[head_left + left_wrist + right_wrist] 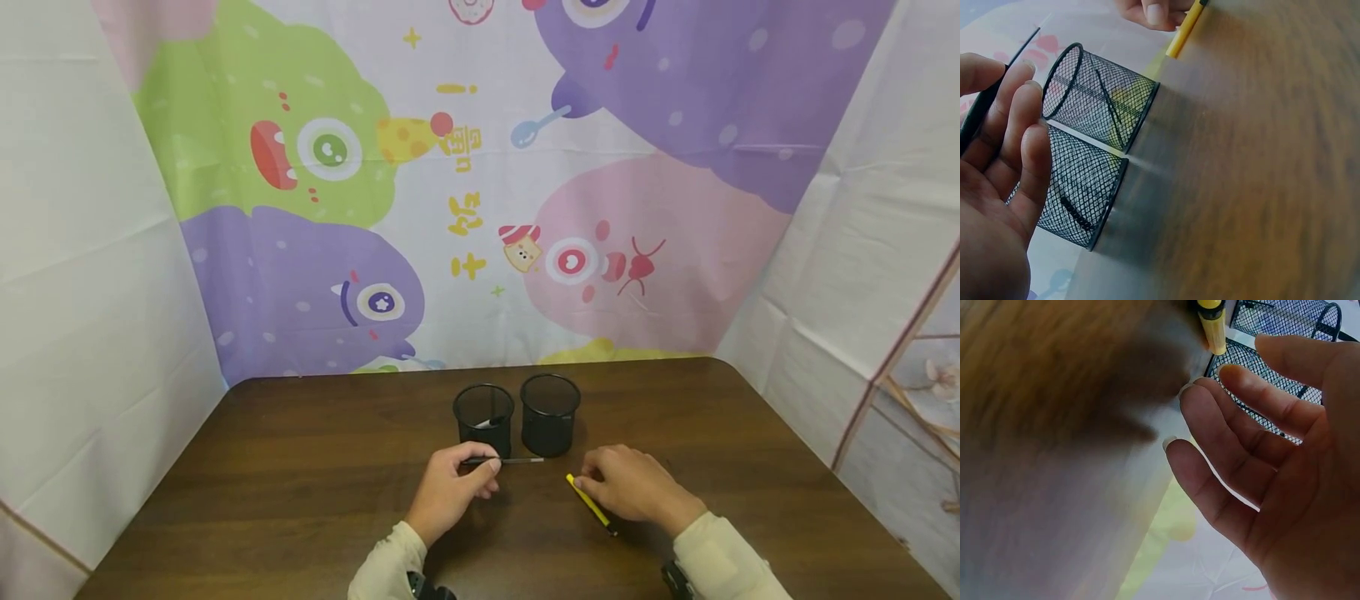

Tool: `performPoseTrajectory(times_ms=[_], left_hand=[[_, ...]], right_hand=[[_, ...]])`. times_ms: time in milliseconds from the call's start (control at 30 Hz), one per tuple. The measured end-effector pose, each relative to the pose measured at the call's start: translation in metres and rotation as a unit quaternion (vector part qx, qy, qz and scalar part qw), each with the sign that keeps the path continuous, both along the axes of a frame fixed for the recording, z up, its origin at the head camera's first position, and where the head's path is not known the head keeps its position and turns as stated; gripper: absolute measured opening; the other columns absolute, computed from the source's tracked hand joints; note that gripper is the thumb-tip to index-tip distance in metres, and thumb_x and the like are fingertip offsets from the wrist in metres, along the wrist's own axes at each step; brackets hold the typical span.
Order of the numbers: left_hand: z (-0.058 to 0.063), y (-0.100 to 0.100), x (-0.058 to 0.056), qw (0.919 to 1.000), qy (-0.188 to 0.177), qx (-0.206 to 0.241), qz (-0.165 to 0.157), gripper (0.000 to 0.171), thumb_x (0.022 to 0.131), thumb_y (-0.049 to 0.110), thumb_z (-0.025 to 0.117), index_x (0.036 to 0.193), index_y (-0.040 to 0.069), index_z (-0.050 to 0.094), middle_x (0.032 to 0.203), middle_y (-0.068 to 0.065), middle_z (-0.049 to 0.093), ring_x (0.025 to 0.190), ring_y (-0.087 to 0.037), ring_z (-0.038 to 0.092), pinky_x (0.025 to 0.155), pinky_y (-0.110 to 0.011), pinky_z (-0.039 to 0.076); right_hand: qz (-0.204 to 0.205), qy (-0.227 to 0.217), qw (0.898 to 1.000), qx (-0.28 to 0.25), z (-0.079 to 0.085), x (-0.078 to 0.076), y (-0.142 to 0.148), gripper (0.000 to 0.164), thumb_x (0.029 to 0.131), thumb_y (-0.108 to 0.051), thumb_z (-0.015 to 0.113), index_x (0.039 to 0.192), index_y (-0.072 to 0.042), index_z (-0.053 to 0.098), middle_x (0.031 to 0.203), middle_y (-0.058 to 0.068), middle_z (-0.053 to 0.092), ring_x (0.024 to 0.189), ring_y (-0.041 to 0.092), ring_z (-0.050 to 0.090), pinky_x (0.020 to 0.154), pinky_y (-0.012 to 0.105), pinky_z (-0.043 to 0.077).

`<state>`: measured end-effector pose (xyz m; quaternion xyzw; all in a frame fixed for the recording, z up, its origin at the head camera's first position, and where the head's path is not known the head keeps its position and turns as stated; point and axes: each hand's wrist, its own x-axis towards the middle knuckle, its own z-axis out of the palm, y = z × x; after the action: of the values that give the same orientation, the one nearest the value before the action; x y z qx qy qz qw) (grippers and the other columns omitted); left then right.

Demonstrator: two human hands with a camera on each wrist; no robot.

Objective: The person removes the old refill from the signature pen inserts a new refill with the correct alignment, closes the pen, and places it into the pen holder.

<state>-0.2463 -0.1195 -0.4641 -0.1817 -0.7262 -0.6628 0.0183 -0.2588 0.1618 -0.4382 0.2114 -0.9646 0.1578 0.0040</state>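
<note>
My left hand (pixel 453 492) pinches a slim black pen-like tool (pixel 517 460) between thumb and fingers. Its thin shaft points right, in front of two black mesh pen cups; in the left wrist view the tool (pixel 982 109) slants up past the fingertips. On the table lies a yellow stick with a black end (pixel 592 505), perhaps a marker. Beside its far end is my right hand (pixel 633 483), fingers loosely bent. In the right wrist view nothing sits in that palm, and the yellow stick (pixel 1212 331) shows beyond the fingertips.
The left mesh cup (pixel 483 402) holds a black-and-white pen; the right mesh cup (pixel 550 429) stands close beside it, a thin dark stick showing through its mesh (pixel 1107 97). Behind the brown table (pixel 300 483) hangs a cartoon-print cloth (pixel 465 317).
</note>
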Motion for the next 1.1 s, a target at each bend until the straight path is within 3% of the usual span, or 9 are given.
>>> performPoseTrajectory(times_ms=[267,533,767,1100], left_hand=[[0.0,0.001,0.001,1.0,-0.002,0.004,0.001,0.02,0.095,0.012,0.07,0.106,-0.005,0.069,0.086,-0.021,0.068,0.071,-0.017,0.068,0.065,-0.031,0.06],[0.0,0.001,0.0,1.0,-0.001,0.004,0.0,0.019,0.095,0.012,0.07,0.106,-0.004,0.07,0.085,-0.022,0.068,0.07,-0.017,0.068,0.064,-0.031,0.06],[0.001,0.001,0.001,1.0,0.002,-0.002,0.001,0.018,0.095,0.013,0.07,0.106,-0.001,0.072,0.079,-0.011,0.069,0.07,-0.017,0.068,0.065,-0.031,0.06],[0.001,0.001,0.001,0.9999,0.001,-0.013,0.002,0.022,0.095,0.014,0.07,0.111,-0.001,0.073,0.076,-0.008,0.069,0.07,-0.019,0.068,0.065,-0.03,0.059]], right_hand=[[-0.009,0.009,1.0,0.001,0.002,0.001,-0.003,0.011,0.092,-0.034,0.072,0.084,-0.027,0.068,0.081,-0.017,0.061,0.076,0.008,0.058,0.067,0.04,0.051],[0.018,0.04,0.999,-0.009,0.007,0.001,-0.005,0.012,0.094,-0.033,0.07,0.085,-0.026,0.068,0.082,-0.018,0.06,0.076,0.007,0.058,0.064,0.035,0.05],[0.034,0.055,0.998,-0.018,0.01,0.001,-0.011,0.013,0.096,-0.037,0.067,0.086,-0.029,0.067,0.08,-0.02,0.058,0.074,0.004,0.055,0.064,0.032,0.048],[0.044,0.084,0.995,-0.032,0.017,0.004,-0.027,0.016,0.095,-0.036,0.068,0.08,-0.031,0.064,0.072,-0.022,0.052,0.067,0.001,0.05,0.059,0.028,0.044]])
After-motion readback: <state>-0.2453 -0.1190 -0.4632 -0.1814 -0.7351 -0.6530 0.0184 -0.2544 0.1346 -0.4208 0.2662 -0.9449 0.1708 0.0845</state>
